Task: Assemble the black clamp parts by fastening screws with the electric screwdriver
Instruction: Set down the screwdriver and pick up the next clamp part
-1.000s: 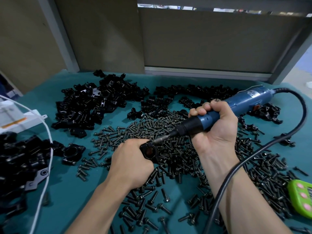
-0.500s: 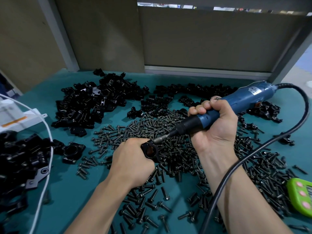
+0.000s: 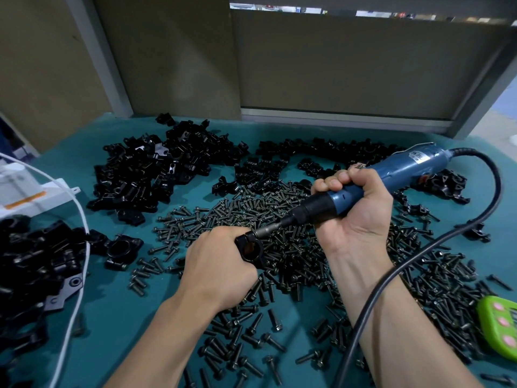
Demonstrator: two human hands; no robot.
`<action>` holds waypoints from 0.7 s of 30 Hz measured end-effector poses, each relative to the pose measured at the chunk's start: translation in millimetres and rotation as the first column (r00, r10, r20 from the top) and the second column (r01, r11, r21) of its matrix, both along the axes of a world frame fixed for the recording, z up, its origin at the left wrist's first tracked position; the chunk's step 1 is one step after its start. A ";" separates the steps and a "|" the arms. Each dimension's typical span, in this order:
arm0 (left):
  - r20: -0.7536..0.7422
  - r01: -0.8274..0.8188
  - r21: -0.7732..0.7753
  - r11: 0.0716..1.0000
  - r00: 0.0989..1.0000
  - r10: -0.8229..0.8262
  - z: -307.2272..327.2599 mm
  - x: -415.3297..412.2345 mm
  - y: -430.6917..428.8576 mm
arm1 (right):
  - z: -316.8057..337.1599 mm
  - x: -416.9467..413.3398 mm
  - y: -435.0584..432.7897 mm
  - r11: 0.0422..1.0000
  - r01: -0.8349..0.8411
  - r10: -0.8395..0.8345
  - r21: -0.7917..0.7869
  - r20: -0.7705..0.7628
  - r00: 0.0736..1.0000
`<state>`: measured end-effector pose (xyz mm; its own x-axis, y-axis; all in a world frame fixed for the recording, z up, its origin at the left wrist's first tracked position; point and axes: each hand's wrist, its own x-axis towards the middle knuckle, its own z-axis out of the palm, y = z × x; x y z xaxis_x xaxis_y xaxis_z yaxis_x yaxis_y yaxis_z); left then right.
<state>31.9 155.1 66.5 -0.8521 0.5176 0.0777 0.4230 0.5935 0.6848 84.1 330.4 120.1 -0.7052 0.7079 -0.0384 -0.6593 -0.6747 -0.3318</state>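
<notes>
Teal-green mat (image 3: 117, 317) covers the table. Far left sits a white plastic box with an orange label (image 3: 25, 197), a thin white cable (image 3: 84, 264) curving past it. Far right lies a lime-green pad with pink buttons (image 3: 495, 329). Beige partition panels (image 3: 349, 65) stand behind.

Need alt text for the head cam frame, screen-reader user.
The right hand grips a blue corded electric screwdriver, its bit tip at a black clamp held in the left hand. Below them, loose black screws cover a teal table, with piles of black clamp parts behind.

head view looks down, close over the table (image 3: 117, 317).
</notes>
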 end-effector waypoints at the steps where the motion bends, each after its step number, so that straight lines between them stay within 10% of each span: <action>1: 0.005 0.003 0.001 1.000 1.000 -0.003 0.3 0.5 0.2 | -0.1 -0.1 -0.1 1.000 -0.001 0.001 0.001 -0.003 1.000; 21: 0.141 0.000 0.093 0.996 0.990 -0.013 -5.2 2.4 4.2 | 6.2 2.5 -0.1 0.997 -0.024 0.027 0.078 -0.036 0.999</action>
